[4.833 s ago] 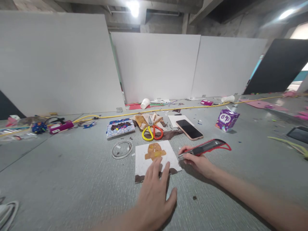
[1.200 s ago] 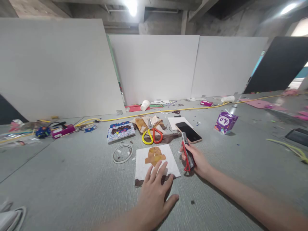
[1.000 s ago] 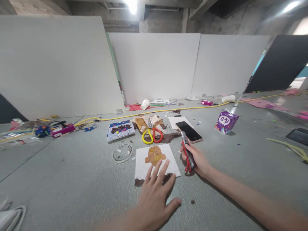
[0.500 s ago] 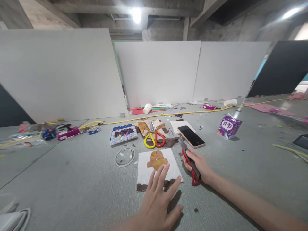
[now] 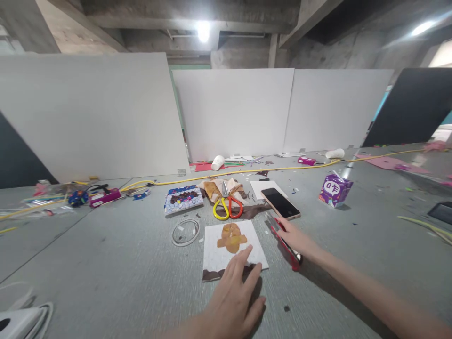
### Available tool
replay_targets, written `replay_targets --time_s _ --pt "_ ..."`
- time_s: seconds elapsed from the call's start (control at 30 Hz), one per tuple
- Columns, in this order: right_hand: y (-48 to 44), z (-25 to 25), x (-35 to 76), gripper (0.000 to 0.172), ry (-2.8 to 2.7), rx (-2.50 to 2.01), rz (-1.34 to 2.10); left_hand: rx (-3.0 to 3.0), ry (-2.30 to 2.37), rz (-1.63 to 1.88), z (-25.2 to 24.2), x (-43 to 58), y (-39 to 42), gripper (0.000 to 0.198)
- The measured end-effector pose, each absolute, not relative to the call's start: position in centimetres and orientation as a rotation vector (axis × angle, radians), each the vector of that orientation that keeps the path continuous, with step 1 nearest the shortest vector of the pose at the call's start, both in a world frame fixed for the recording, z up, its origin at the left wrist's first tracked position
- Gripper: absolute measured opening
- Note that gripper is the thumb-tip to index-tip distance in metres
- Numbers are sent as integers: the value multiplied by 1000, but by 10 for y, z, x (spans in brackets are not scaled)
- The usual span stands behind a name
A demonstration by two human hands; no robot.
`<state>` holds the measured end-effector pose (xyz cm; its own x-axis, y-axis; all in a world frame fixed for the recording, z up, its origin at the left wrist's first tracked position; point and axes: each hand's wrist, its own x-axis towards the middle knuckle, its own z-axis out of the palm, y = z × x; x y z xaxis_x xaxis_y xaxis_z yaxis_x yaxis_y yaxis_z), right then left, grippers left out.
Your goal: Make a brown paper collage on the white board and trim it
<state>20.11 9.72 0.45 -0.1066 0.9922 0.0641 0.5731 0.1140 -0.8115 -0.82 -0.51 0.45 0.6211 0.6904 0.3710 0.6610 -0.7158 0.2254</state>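
My left hand (image 5: 235, 292) is open, its fingers stretched over the lower edge of a square white board (image 5: 210, 252). Glued or lying on that board are tan patches (image 5: 232, 239) forming a rounded figure, with a dark brown strip (image 5: 212, 275) along the bottom. To the right, my right hand (image 5: 295, 238) grips a red and black utility knife (image 5: 288, 252) low over the table, its front end pointing away from me. Just beyond that hand lies a smartphone (image 5: 281, 202). Scissors (image 5: 229, 208) with yellow and red handles rest on brown scraps (image 5: 212, 190) behind the board.
A mosaic-like panel (image 5: 183, 199) and a coiled white cable (image 5: 174, 235) lie left of the board. White paper (image 5: 259, 187) sits under the phone. A purple carton (image 5: 335, 189) stands at right. A yellow cord (image 5: 197, 178) crosses the table before white partitions (image 5: 236, 113).
My right hand has tilted the utility knife over, so it lies flatter and its rear end points further right. The fingers of my left hand have drawn closer together over the board.
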Motion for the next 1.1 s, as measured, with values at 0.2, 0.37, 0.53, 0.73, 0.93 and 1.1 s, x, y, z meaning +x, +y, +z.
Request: replay_targets --time_s 0.2,0.37,0.53,0.73,0.93,1.1 --pt "93 8 202 24 -2160 -1873 356 2827 1011 734 6 -4 -8 39" --pt "110 27 184 29 -2289 -1831 139 2916 947 770 1 -2 -11 34" --pt "151 42 154 20 -2448 -1681 12 2930 939 768 1 -3 -12 33" --pt "173 62 133 19 -2433 -1612 -72 2913 914 810 0 -3 -9 28" --pt "161 110 138 22 -2235 -1499 -38 2715 934 808 1 -4 -11 29" --pt "130 111 148 20 -1981 -1342 421 1989 1093 1005 17 -1 10 18"
